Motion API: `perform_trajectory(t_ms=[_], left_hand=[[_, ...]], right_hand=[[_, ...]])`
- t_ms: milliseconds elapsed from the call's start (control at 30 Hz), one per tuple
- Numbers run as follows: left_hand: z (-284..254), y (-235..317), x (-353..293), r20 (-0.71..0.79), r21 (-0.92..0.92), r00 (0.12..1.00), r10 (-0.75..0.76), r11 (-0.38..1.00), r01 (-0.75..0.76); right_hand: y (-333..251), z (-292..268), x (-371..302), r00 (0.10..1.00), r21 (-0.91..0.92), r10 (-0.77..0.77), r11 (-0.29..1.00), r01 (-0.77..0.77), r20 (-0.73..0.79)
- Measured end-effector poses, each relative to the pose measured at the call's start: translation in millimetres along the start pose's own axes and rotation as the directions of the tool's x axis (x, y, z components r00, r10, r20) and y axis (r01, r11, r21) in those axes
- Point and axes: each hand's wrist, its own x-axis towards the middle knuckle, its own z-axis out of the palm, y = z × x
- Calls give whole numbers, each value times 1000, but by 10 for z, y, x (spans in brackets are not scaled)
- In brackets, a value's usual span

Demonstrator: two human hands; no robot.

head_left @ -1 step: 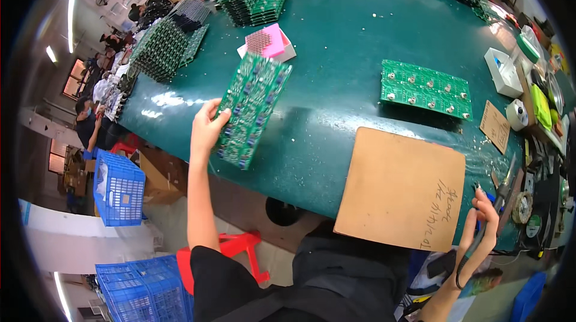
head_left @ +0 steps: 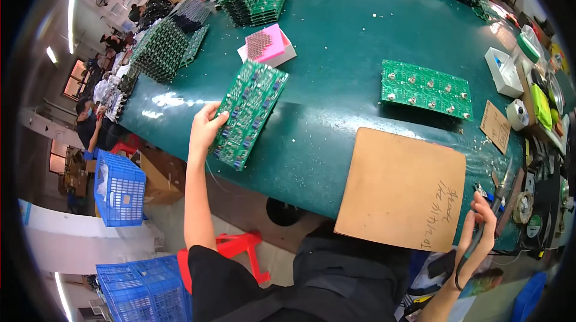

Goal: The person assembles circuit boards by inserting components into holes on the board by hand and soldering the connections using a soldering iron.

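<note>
A green circuit board (head_left: 249,115) packed with small parts is tilted over the near left of the table. My left hand (head_left: 207,127) pinches its left edge between thumb and fingers. At the right, my right hand (head_left: 480,223) is closed loosely around a soldering iron (head_left: 503,193), whose dark cord trails down by the wrist. The iron points away from me, over the table's right side. Beside that hand lies a brown cardboard sheet (head_left: 396,187) with handwriting. Beyond it, another green board (head_left: 426,89) lies with two rows of round metal parts facing up.
Stacks of green boards (head_left: 162,49) stand at the far left. A white box with a pink tray (head_left: 273,46) sits beyond the held board. Tape rolls, a small white box (head_left: 504,73) and tools crowd the right edge. Blue crates (head_left: 120,187) and a red stool (head_left: 243,250) are below left.
The held board has shifted slightly down and left with my left hand, and now shows more sharply. My right hand and the soldering iron have barely moved.
</note>
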Motion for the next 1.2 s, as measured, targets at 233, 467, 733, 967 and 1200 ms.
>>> perform_trajectory(t_ms=[233,467,733,967,1200], left_hand=[[-85,-666,147,-74,183,989,-131,973,142],[631,423,-327,-408,496,883,233,868,0],[2231,879,-504,409,302,771,488,725,-619],[2219,742,-267,560,-74,650,513,813,-577],[2420,740,-393,318,-119,846,428,903,-413]], right_hand=[[280,-87,-63,995,-100,-15,995,25,103],[308,-97,402,973,-165,-98,977,134,210],[551,-410,-80,597,-185,-215,823,537,773],[376,-345,264,990,495,-142,862,113,21],[579,152,806,974,207,-46,974,93,-221]])
